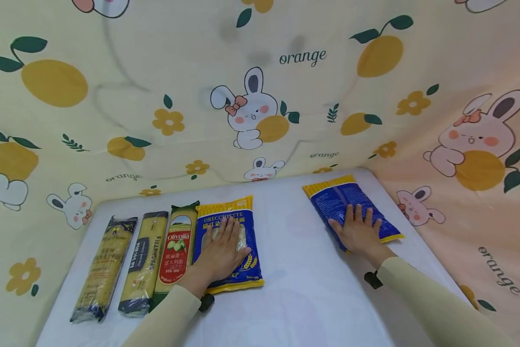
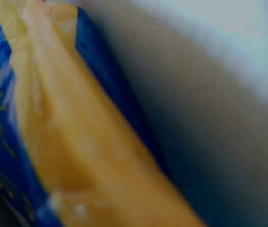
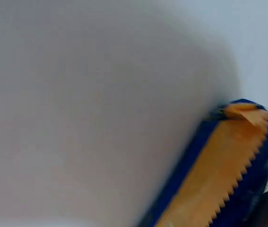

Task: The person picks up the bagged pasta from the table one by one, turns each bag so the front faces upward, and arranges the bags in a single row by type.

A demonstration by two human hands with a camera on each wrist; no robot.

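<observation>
My left hand (image 1: 222, 250) rests flat, fingers extended, on a blue and yellow bag of orecchiette pasta (image 1: 248, 255) that lies face up. Over at the right, my right hand (image 1: 359, 233) lies with spread fingers on a second blue and yellow pasta bag (image 1: 331, 202), its printed back upward. A yellow end of the left bag (image 2: 77, 132) fills much of the left wrist view, blurred. In the right wrist view the other bag's zigzag yellow edge (image 3: 219, 165) shows, with a sliver of finger at the right border.
Left of the orecchiette bag lie an Olivoilà pasta pack (image 1: 177, 246), a La Sicilia spaghetti pack (image 1: 144, 262) and another clear pasta pack (image 1: 105, 267), side by side. All lie on a white table (image 1: 294, 308). A patterned cloth (image 1: 190, 62) hangs behind and at the sides.
</observation>
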